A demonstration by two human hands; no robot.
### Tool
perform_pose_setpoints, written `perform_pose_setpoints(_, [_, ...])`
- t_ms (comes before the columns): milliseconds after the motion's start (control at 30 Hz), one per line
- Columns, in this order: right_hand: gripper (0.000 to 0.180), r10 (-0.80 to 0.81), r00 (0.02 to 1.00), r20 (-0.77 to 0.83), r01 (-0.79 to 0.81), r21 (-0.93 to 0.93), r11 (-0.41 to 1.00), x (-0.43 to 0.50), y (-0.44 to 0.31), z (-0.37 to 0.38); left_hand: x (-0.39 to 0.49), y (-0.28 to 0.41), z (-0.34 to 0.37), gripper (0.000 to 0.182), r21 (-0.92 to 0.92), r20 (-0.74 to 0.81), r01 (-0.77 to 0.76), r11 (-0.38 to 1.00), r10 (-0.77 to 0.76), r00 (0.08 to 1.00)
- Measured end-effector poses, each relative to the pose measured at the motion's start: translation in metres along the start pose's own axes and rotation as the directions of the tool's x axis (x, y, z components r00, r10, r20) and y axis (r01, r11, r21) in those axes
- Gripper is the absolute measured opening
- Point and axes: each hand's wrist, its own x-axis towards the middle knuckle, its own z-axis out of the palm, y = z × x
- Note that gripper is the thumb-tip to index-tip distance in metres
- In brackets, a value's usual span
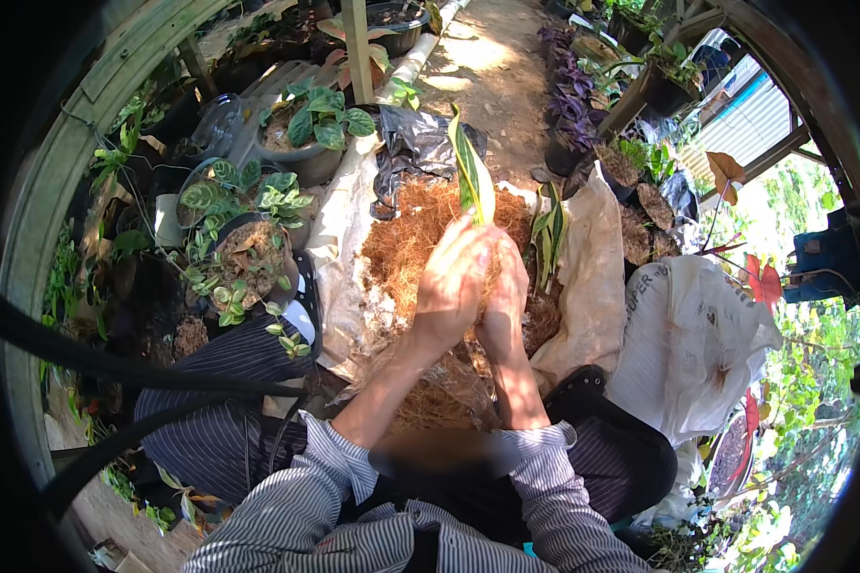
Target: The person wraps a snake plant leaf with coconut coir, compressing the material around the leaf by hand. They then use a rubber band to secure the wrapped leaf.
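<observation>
My left hand (453,276) and my right hand (510,290) are cupped together around the base of a variegated snake plant cutting (474,179). Its yellow-edged green leaf rises above my fingertips and points away from me. Between the palms a little brown fibre (490,286) shows; most of the base is hidden. Beneath the hands lies a heap of orange-brown coir-like fibre (405,233) on an opened pale woven sack (586,251). More snake plant leaves (547,236) rest on the fibre to the right of my hands.
Potted leafy plants (304,154) crowd the left side, close to my knee. A stuffed white sack (688,344) bearing print stands at right. Black plastic (423,147) lies beyond the fibre, before a dirt path (505,93). Purple-leaved plants (570,93) line the path's right. A wooden post (357,54) stands ahead.
</observation>
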Motion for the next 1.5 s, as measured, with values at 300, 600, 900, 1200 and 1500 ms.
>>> perform_pose_setpoints(300, [0.034, 0.230, 0.968, -0.095, -0.171, 0.421, 0.891, -0.008, 0.002, 0.003, 0.014, 0.024, -0.007, 0.022, -0.016, 0.167, -0.143, 0.990, 0.144, 0.975])
perform_pose_setpoints(600, [0.041, 0.090, 0.992, -0.088, -0.080, 0.114, 0.990, 0.004, -0.011, -0.005, -0.003, 0.024, -0.013, 0.059, -0.056, -0.343, 0.186, 0.981, -0.194, 0.919])
perform_pose_setpoints(900, [0.034, 0.266, 0.963, -0.042, -0.199, 0.555, 0.807, 0.003, 0.000, -0.005, -0.005, 0.011, -0.005, 0.028, 0.109, 0.098, -0.084, 0.990, 0.074, 0.992])
perform_pose_setpoints(1200, [0.030, -0.274, 0.957, -0.099, 0.207, -0.431, 0.878, -0.010, -0.021, 0.017, -0.007, -0.002, -0.015, 0.048, -0.750, -0.203, 0.322, 0.577, -0.665, 0.718])
perform_pose_setpoints(1500, [0.031, -0.322, 0.941, 0.099, 0.331, -0.448, 0.830, -0.017, -0.028, 0.024, 0.014, -0.020, -0.039, 0.051, -0.759, 0.315, 0.571, 0.313, -0.592, 0.742])
